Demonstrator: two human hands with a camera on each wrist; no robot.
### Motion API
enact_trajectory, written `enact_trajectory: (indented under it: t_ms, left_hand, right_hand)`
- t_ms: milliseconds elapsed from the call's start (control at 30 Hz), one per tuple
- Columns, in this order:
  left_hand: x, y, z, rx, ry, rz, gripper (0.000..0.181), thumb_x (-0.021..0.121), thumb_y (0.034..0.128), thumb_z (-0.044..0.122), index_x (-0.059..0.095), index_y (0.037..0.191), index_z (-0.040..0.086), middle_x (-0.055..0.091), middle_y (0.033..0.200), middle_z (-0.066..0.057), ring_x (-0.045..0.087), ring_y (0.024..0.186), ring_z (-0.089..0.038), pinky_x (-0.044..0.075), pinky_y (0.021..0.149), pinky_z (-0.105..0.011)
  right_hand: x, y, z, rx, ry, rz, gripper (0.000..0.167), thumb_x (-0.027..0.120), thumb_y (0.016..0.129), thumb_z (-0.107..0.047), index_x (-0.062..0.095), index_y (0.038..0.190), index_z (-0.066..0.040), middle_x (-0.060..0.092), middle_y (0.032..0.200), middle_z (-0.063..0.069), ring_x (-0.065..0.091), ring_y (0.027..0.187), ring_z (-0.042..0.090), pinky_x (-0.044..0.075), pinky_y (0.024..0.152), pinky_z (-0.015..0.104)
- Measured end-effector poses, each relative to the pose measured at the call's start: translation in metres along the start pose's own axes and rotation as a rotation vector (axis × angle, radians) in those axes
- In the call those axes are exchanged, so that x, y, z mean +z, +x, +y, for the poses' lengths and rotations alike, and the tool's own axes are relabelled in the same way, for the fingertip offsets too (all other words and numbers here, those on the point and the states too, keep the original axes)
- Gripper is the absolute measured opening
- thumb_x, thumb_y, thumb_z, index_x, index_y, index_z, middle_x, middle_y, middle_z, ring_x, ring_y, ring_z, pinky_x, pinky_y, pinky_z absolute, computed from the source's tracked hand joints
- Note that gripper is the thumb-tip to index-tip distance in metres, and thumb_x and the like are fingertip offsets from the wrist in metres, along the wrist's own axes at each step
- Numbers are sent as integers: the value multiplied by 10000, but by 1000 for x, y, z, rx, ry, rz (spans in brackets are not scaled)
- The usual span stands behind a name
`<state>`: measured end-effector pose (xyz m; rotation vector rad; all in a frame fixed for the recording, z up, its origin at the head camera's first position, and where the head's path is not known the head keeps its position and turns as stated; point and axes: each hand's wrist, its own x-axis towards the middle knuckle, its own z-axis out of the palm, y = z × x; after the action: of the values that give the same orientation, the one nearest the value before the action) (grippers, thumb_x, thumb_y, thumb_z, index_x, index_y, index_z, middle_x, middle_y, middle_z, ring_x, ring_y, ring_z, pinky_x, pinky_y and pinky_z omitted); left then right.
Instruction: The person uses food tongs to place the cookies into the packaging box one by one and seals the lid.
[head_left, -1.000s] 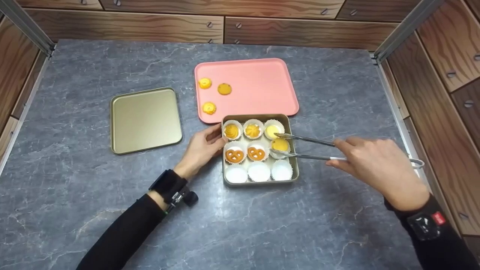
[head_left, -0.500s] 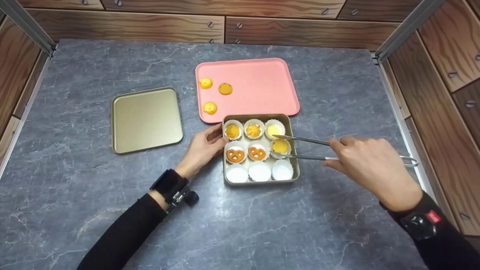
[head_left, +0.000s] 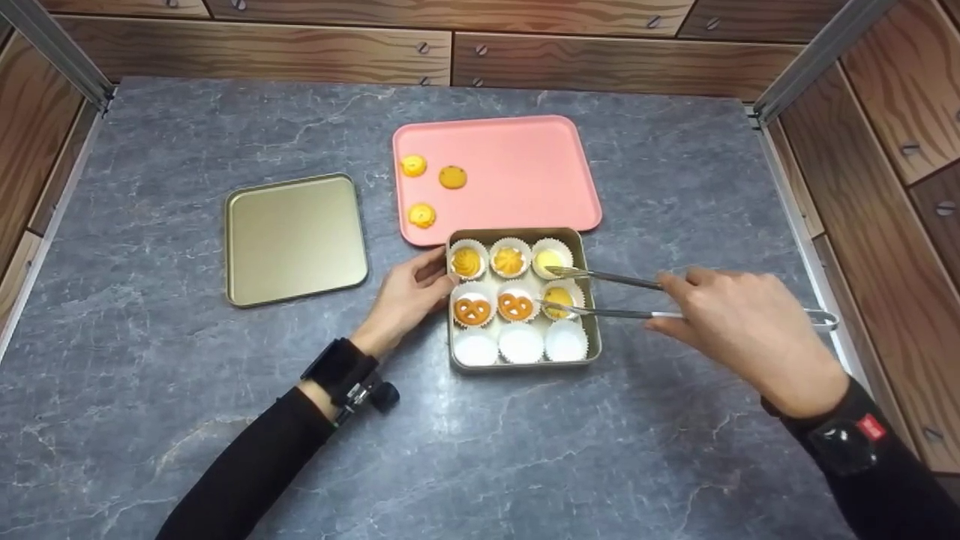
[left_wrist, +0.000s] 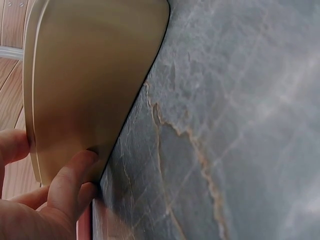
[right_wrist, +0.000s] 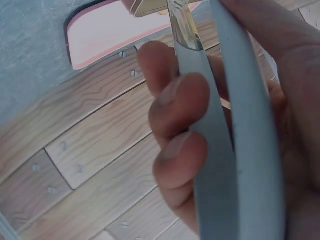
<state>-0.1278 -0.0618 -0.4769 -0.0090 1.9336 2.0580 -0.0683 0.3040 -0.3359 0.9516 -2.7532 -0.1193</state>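
Observation:
In the head view a gold tin (head_left: 592, 341) holds paper cups in rows. Spiral cookies (head_left: 466, 262) and a pale yellow piece (head_left: 550, 260) lie in the back cups; pretzels (head_left: 472, 311) and a round yellow cookie (head_left: 557, 299) lie in the middle ones. The front cups (head_left: 520, 343) are white inside. My left hand (head_left: 401, 300) rests against the tin's left wall; the left wrist view shows its fingers on the tin's side (left_wrist: 100, 90). My right hand (head_left: 750, 330) grips metal tongs (head_left: 622, 313), whose spread tips stand around the round cookie's cup.
Behind the tin lies a pink tray (head_left: 517, 165) with a round cookie (head_left: 452, 177) and two yellow flower-shaped pieces (head_left: 421, 215). A flat gold lid (head_left: 296, 240) lies on the left of the grey marbled table (head_left: 450, 465). Wood-patterned walls (head_left: 262, 52) border it.
The round cookie now sits a little lower in its cup. My right hand and the tongs have shifted slightly, while my left hand keeps its place at the tin.

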Motion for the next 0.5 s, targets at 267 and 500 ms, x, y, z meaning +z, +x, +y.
enact_trajectory:
  t_ms: [267,500]
  left_hand:
    - [-2,0,1,7,7,13,654,673,965,47,386,1543,-60,480,1526,-269,531,1378,-340,529,1080,-299]
    - [0,0,0,-5,22,23,645,687,967,58,407,1541,-34,496,1521,-248,552,1360,-315,535,1066,-278]
  right_hand:
    - [29,9,18,35,183,111,520,872,809,-354,728,1177,-16,697,788,80,572,507,179,489,367,338]
    - [56,37,18,125,392,95,557,854,866,-205,641,1334,10,741,944,145,696,714,261,614,554,415]
